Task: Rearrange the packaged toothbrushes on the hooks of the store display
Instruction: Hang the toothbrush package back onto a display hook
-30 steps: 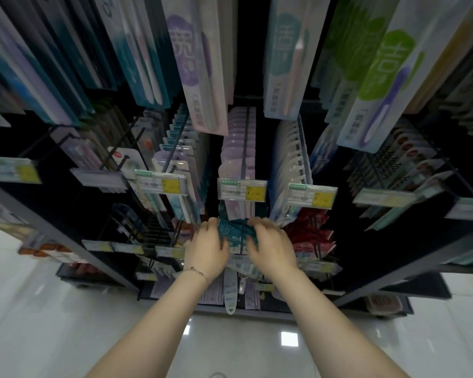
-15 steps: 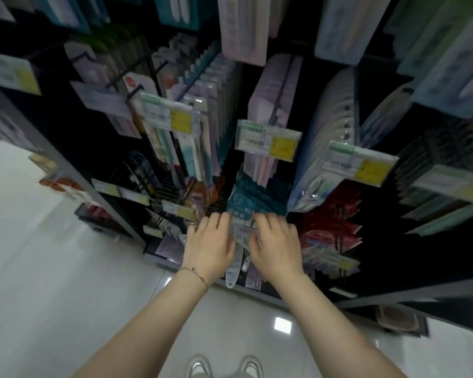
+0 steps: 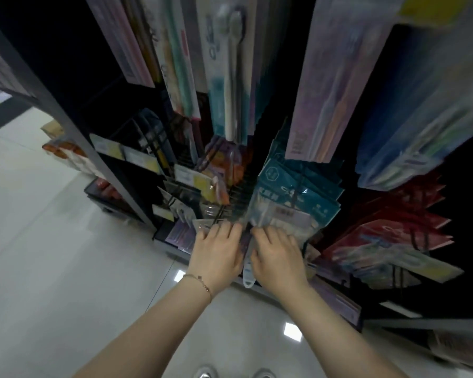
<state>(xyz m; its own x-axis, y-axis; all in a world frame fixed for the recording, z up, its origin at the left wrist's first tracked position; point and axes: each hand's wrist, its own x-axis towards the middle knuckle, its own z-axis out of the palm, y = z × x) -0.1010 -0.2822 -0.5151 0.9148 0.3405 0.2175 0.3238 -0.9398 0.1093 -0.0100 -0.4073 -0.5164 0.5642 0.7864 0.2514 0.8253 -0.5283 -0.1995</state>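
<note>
A row of teal packaged toothbrushes [image 3: 298, 192] hangs on a hook low in the black store display. My left hand [image 3: 216, 255] and my right hand [image 3: 279, 257] are side by side at the bottom edge of the frontmost teal pack [image 3: 281, 216], fingers curled on its clear lower part. A clear hanging strip [image 3: 248, 271] dangles between my hands. Whether the left fingers pinch the pack or only press against it is hard to tell.
Red packs [image 3: 393, 230] hang to the right. Long toothbrush packs [image 3: 230, 77] hang above, close to the camera. Yellow price tags [image 3: 145, 162] line the hooks on the left. A grey shelf upright [image 3: 93, 159] and a white tiled floor [image 3: 52, 241] lie left and below.
The view has tilted down and closer to the lower hooks. Both hands have dropped from the top of the teal packs to the bottom edge of the front pack.
</note>
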